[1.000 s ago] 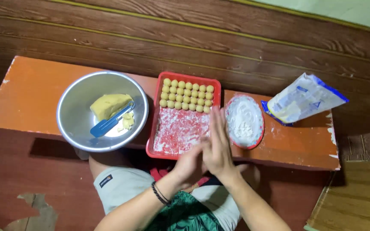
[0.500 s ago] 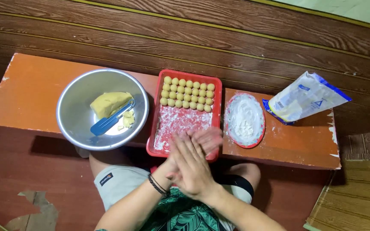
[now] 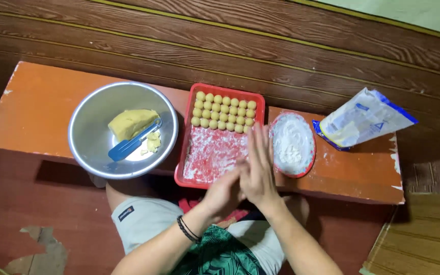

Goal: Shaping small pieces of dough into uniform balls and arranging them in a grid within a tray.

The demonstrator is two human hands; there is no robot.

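While my palms are pressing together, I am sitting at the tray [image 3: 215, 153].
My left hand [image 3: 222, 193] and right hand [image 3: 257, 168] are meeting flat over the tray's near right corner; whether dough is lying between them, I cannot tell.

flour bag [image 3: 363, 119]; steel bowl [image 3: 90, 147]

This looks like a home, with food being made by hand at floor level rather than in a fitted kitchen. A low orange bench [image 3: 36, 112] with chipped paint stands against a dark wood-plank wall [image 3: 230, 35], and the red floor [image 3: 21, 214] is worn and patched. On the bench sit a steel bowl [image 3: 90, 147] of yellow dough [image 3: 128, 122], a red tray [image 3: 220, 147] with rows of small dough balls [image 3: 224, 111], a floured red plate [image 3: 292, 145] and an opened flour bag [image 3: 362, 119]
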